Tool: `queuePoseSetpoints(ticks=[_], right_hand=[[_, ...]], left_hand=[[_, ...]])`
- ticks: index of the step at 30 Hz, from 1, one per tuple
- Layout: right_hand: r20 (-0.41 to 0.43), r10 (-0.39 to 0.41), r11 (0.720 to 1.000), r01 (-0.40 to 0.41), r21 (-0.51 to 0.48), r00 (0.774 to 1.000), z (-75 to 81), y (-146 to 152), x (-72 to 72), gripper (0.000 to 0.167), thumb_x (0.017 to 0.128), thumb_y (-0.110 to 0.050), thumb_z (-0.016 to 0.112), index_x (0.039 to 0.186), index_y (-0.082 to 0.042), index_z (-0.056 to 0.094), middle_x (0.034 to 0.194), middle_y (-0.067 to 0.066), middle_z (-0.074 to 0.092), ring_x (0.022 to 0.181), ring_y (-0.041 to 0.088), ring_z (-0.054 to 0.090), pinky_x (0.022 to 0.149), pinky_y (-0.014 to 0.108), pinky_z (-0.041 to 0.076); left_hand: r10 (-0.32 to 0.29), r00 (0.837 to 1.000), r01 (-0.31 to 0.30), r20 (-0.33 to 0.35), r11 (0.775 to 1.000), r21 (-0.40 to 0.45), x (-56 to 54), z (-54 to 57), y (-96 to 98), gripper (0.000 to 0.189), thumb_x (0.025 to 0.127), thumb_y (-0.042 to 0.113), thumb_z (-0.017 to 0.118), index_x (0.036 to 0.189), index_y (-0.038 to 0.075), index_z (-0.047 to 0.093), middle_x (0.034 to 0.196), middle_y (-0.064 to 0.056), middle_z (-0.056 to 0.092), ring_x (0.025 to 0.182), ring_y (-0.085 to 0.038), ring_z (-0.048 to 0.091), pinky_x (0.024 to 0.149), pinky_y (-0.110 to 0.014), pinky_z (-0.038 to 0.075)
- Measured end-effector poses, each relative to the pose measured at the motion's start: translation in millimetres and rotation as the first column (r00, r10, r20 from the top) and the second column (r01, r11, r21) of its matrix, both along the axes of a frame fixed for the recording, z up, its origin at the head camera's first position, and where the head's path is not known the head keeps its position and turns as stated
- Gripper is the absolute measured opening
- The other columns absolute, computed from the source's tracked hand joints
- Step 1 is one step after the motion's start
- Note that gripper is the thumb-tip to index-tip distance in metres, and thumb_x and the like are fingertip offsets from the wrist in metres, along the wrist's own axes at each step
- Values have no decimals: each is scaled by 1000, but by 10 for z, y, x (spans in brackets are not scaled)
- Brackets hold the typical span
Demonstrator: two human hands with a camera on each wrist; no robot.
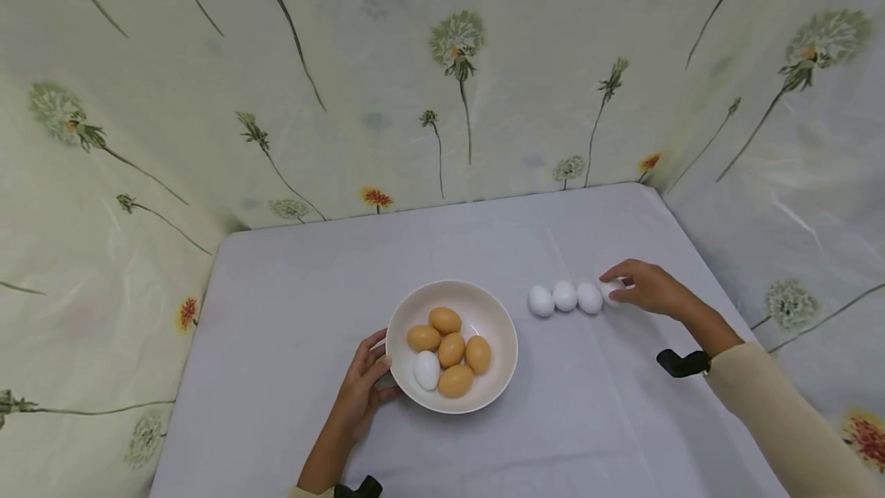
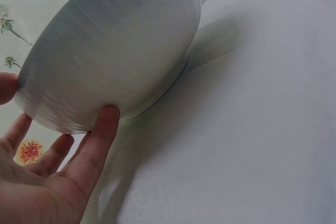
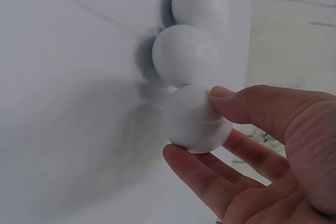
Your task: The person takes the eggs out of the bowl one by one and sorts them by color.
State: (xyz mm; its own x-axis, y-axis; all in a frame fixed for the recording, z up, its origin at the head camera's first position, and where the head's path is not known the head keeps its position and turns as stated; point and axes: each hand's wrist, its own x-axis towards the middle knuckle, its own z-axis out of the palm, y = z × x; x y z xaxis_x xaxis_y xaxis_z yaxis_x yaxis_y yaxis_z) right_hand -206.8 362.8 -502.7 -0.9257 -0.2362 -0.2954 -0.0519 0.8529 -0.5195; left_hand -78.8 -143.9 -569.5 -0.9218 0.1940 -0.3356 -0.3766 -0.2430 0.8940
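Observation:
My left hand [image 1: 365, 386] holds the left side of a white bowl [image 1: 501, 329], its fingertips against the outer wall. Inside the bowl lie several brown eggs [image 1: 452, 350] and one white egg [image 1: 426, 370]. To the right of the bowl, white eggs stand in a short row on the table, three of them uncovered, the middle one being a white egg [image 1: 565, 296]. My right hand [image 1: 650, 288] pinches the white egg [image 3: 191, 121] at the right end of that row between thumb and fingers. In the right wrist view this egg sits right by its neighbour [image 3: 184, 55].
A pale lavender cloth [image 1: 297, 290] covers the table. Curtains [image 1: 387, 83] printed with dandelions rise along the back and both sides. Black bands [image 1: 681, 363] are worn at the wrists, beside beige sleeves [image 1: 774, 398].

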Motion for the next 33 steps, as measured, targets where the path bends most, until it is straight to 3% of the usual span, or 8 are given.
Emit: queuePoseSetpoints(ticks=[16,33], right_hand=[[37,-30,1000,29,3,999,-121,-21,22,37,92,-15,70,127,-2,65,137,30,53,123,51,50,89,56,52],[55,-22,999,24,-27,998,-118,-9,37,42,93,-17,69,131,-1,61,143,33,45,125,57,47,90,57,53]], left_hand=[[-1,1000,1,10,1000,6,22,-10,1,55,101,27,57,151,23,36,152,-18,41,122,-29,59,86,-45,57],[0,1000,0,-11,1000,0,12,2,4,55,100,29,58,151,24,37,152,-17,42,126,-32,58,89,-48,57]])
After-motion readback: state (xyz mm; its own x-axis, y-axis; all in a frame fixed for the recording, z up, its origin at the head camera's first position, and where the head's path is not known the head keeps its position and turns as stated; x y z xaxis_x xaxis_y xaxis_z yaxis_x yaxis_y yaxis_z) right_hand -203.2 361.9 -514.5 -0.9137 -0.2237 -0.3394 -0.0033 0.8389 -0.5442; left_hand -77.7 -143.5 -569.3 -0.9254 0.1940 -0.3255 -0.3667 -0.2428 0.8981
